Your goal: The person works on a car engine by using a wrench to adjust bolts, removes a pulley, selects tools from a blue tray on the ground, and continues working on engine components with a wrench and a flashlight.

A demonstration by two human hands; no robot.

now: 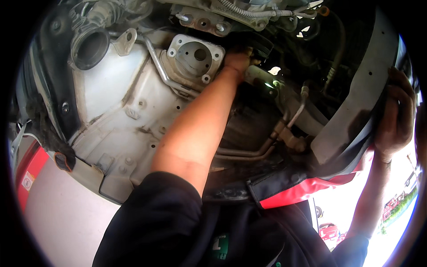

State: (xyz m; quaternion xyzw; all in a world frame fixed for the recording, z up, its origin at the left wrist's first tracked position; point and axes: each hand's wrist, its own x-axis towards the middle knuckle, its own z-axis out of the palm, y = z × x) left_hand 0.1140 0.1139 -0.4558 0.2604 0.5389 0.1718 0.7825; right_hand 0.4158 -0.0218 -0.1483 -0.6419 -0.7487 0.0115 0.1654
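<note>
My left hand reaches deep into a car's engine bay, its bare forearm crossing the middle of the picture. The fingers curl into a dark gap just right of a metal housing with a round bore; what they hold, if anything, is hidden. Close below the fingertips lies a pale cylindrical part with a bright glint at its end. Far to the right, my right hand is closed over the edge of a long grey body panel along the bay's side.
Metal pipes bend through the bay below the left hand. A ribbed hose runs along the top. At left are a round dark opening and a dirty white body wall. A black and red cover drapes the near edge.
</note>
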